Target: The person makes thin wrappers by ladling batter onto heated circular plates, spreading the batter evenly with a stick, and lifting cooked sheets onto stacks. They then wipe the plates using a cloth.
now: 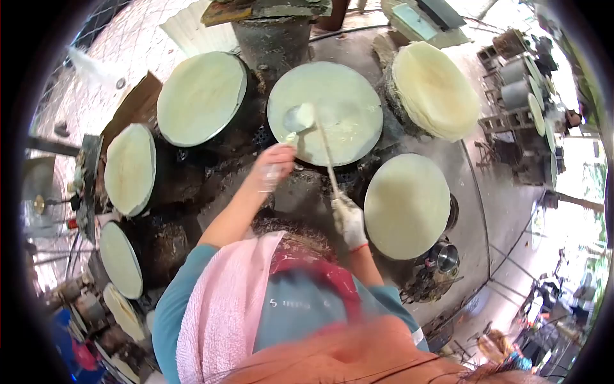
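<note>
My left hand [275, 168], bare, has its fingers pressed together at the near left edge of the middle round pan [352, 96]; a small pale bit [291, 137] shows at the fingertips. My right hand [348, 217], in a white glove with a red cuff, is closed around a long thin stick [327, 150]. The stick reaches over the pan, which is coated with a pale green layer. Near the stick's far end, a round scoop or ladle [300, 118] with pale material lies over the layer. How the scoop and stick join is unclear.
Round pans or sheets with pale green tops stand around: upper left [201, 99], far left [130, 169], lower left [120, 260] and right [407, 206]. A thick pale stack [435, 89] sits at upper right. A metal pot [444, 256] stands at lower right.
</note>
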Demonstrator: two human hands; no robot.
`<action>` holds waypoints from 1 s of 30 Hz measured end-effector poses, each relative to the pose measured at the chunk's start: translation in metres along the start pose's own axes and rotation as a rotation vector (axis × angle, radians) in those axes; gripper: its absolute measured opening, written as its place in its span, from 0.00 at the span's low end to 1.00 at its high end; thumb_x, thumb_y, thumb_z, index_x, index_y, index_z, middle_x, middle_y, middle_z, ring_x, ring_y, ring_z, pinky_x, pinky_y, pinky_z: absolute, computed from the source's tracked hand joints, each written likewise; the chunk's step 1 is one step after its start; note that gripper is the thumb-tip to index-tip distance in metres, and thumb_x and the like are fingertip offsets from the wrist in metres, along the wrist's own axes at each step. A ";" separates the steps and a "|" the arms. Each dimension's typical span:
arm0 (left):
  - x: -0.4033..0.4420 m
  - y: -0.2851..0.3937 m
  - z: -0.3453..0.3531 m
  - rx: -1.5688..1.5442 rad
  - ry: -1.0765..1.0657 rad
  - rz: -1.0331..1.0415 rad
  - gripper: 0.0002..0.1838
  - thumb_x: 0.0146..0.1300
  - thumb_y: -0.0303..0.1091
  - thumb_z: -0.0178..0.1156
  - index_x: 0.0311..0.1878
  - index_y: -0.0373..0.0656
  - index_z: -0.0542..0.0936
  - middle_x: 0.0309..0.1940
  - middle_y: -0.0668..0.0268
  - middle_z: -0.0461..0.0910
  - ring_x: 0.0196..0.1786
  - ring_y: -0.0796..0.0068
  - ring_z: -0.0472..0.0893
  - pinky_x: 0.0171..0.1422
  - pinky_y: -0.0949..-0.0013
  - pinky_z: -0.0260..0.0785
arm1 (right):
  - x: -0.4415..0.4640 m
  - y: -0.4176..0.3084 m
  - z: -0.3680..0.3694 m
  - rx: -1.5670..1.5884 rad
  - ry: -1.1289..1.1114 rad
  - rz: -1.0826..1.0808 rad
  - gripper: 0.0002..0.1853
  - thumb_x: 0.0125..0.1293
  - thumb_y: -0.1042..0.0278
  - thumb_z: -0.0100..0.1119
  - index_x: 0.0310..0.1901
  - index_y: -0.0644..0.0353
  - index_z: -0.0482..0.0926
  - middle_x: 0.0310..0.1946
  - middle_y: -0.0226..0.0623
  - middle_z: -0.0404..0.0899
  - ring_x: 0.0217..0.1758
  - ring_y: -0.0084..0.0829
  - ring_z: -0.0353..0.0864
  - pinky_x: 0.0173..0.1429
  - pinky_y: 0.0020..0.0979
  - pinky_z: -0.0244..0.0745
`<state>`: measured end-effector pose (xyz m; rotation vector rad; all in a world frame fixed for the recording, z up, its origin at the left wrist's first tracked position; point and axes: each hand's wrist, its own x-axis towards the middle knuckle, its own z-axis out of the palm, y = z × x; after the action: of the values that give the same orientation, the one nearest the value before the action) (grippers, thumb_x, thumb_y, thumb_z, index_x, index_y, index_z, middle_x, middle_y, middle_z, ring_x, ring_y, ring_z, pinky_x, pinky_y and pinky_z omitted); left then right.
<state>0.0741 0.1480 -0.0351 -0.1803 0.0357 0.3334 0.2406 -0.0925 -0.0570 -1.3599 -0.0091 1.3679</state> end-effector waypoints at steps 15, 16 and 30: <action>-0.212 -0.081 0.041 0.260 0.331 0.526 0.16 0.76 0.33 0.36 0.51 0.26 0.65 0.19 0.71 0.63 0.06 0.85 0.61 0.12 0.77 0.49 | -0.008 0.121 -0.036 -1.086 -0.382 -0.258 0.35 0.60 0.49 0.65 0.65 0.58 0.69 0.55 0.43 0.79 0.57 0.34 0.79 0.59 0.29 0.70; -0.232 -0.082 0.030 0.264 0.375 0.547 0.16 0.76 0.34 0.36 0.50 0.26 0.65 0.18 0.71 0.63 0.06 0.85 0.60 0.11 0.77 0.49 | -0.013 0.127 -0.031 -1.241 -0.378 -0.157 0.40 0.55 0.39 0.63 0.66 0.52 0.69 0.55 0.49 0.77 0.57 0.47 0.77 0.59 0.36 0.70; -0.399 -0.126 -0.086 0.326 0.824 0.723 0.13 0.75 0.34 0.41 0.46 0.32 0.68 0.16 0.73 0.59 0.04 0.86 0.52 0.08 0.79 0.44 | 0.134 0.236 -0.187 -2.197 -0.021 0.372 0.14 0.57 0.62 0.58 0.42 0.58 0.84 0.44 0.49 0.82 0.50 0.47 0.80 0.56 0.36 0.74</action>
<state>-0.2621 -0.1136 -0.0726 0.0382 0.9821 0.9471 0.2547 -0.2087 -0.3652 -3.1059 -1.7905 1.4147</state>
